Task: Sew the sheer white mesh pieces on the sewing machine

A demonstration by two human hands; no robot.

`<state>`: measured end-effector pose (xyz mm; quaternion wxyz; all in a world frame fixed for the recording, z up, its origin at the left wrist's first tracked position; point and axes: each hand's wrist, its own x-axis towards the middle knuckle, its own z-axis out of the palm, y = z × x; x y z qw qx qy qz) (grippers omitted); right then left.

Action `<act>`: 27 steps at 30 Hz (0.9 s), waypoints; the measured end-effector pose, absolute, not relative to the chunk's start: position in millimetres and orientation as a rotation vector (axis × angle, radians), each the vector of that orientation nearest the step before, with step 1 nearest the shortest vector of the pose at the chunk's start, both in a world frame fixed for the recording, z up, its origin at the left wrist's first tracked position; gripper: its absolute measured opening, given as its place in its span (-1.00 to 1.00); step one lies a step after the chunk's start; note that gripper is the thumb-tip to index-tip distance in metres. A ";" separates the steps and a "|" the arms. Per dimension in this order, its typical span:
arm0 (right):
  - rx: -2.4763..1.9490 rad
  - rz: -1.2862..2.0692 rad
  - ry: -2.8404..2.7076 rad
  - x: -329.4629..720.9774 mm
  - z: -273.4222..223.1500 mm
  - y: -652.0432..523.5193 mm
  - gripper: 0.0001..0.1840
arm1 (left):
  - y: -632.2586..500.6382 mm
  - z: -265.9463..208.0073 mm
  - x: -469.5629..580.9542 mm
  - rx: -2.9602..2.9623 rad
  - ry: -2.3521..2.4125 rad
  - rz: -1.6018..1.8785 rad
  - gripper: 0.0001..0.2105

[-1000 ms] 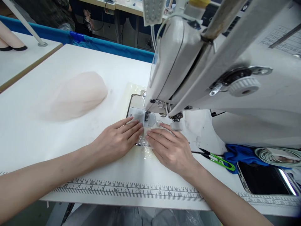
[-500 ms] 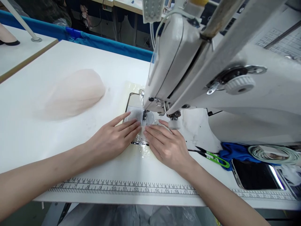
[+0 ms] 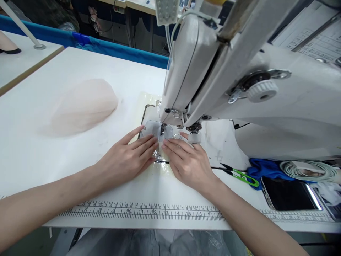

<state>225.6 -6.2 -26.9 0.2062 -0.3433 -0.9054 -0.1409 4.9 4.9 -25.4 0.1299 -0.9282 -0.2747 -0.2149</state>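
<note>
My left hand (image 3: 130, 155) lies flat on the plate of a sewing machine (image 3: 183, 71), its fingers stretched toward the presser foot (image 3: 162, 129). My right hand (image 3: 188, 160) rests flat on the other side, fingertips just in front of the foot and its index finger by a white knob (image 3: 194, 138). A narrow gap separates the two hands. A thin, see-through piece (image 3: 150, 128) lies left of the foot, partly under my left fingers; I cannot tell whether it is sheer fabric or film. Clear glossy tape (image 3: 161, 154) covers the plate's front edge.
A sheer pale pink fabric piece (image 3: 85, 106) lies at left. Green-handled thread snips (image 3: 243, 177), a blue cloth (image 3: 259, 172), a coiled cord (image 3: 309, 170) and a phone (image 3: 291, 193) sit at right. A printed ruler (image 3: 141, 211) runs along the table's front edge.
The view has shifted slightly, so the machine sits a little further left. Both hands stay flat by the presser foot, with hardly any movement.
</note>
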 end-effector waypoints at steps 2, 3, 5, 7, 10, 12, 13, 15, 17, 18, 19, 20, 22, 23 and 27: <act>-0.979 -0.412 -2.515 225.4 -27.8 -5.1 -0.69 | 6.8 -25.7 5.7 -2.699 -0.804 -0.633 -0.74; -0.992 -0.423 -2.511 225.2 -28.2 -4.2 -0.69 | 8.5 -26.2 6.2 -2.701 -0.814 -0.629 -0.74; -1.021 -0.428 -2.506 224.6 -29.2 -1.8 -0.67 | 12.7 -27.7 7.0 -2.706 -0.847 -0.619 -0.72; -1.057 -0.413 -2.501 223.9 -29.8 0.9 -0.63 | 17.2 -29.4 7.4 -2.711 -0.886 -0.617 -0.70; -1.109 -0.400 -2.508 223.1 -30.2 4.7 -0.60 | 24.2 -31.4 7.4 -2.734 -0.914 -0.603 -0.66; -1.133 -0.410 -2.519 223.2 -30.1 6.5 -0.60 | 28.0 -32.1 7.2 -2.754 -0.931 -0.586 -0.64; -1.141 -0.413 -2.524 223.5 -30.0 7.1 -0.61 | 29.5 -32.4 7.1 -2.764 -0.945 -0.579 -0.63; -1.146 -0.415 -2.526 224.2 -29.5 7.7 -0.63 | 31.3 -32.8 6.9 -2.781 -0.972 -0.571 -0.62; -1.140 -0.401 -2.528 225.2 -28.6 7.2 -0.63 | 32.2 -33.4 6.4 -2.792 -1.005 -0.572 -0.61; -1.138 -0.389 -2.524 225.6 -28.0 6.6 -0.63 | 32.6 -33.7 6.0 -2.794 -1.024 -0.580 -0.60; -1.138 -0.373 -2.520 226.0 -27.4 5.8 -0.62 | 33.0 -34.0 5.6 -2.794 -1.045 -0.587 -0.59; -1.138 -0.358 -2.515 226.2 -26.7 4.9 -0.62 | 33.6 -34.3 5.1 -2.794 -1.069 -0.590 -0.57; -1.139 -0.333 -2.512 226.5 -25.5 3.0 -0.62 | 34.8 -34.3 4.2 -2.783 -1.122 -0.583 -0.55; -1.138 -0.327 -2.513 226.6 -25.0 2.3 -0.62 | 35.1 -33.8 3.9 -2.772 -1.144 -0.575 -0.55; -1.122 -0.356 -2.505 227.6 -22.8 1.5 -0.63 | 28.4 -27.5 4.1 -2.648 -1.150 -0.529 -0.63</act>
